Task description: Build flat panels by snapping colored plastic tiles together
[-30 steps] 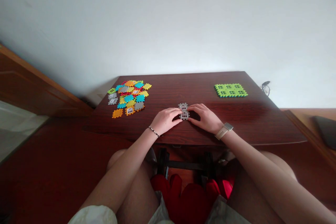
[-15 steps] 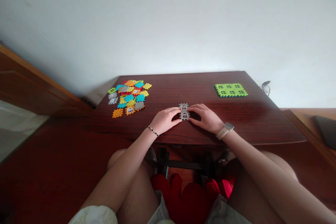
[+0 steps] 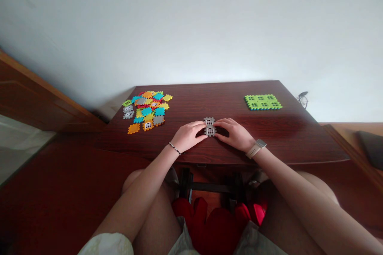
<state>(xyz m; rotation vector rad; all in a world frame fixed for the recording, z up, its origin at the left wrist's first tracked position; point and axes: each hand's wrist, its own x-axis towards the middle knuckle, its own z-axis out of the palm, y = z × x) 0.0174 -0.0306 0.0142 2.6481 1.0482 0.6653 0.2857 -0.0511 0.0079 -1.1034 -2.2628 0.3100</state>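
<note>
The left grip (image 3: pixel 188 135) and the right grip (image 3: pixel 235 135) were close together on the tabletop (image 3: pixel 227 95). Their fingers were curled in and pressed from both sides on two gray tiles (image 3: pixel 210 126). The grips were not spread wide. They pinched the tiles between them, but I could not tell how hard.

The two gray tiles lay flat between the grips, one just above the other, and their bumpy edges touched. Each had a little white window on it. I could not tell if they were locked tight.

Far to the left of the left grip lay a pile of bright tiles (image 3: pixel 146 109) in orange, blue, yellow, red, green and gray. Some of them had windows too. So two tiles were together, and many more lay loose in the pile.

Far to the right of the right grip lay a green mat (image 3: pixel 262 102) with small dark windows on it, and nothing was on top of it. Past the mat, a thin black cord (image 3: pixel 303 99) hung by the edge of the tabletop. A watch (image 3: pixel 255 149) sat on the right wrist, and a thin bracelet (image 3: pixel 174 148) sat on the left wrist.
</note>
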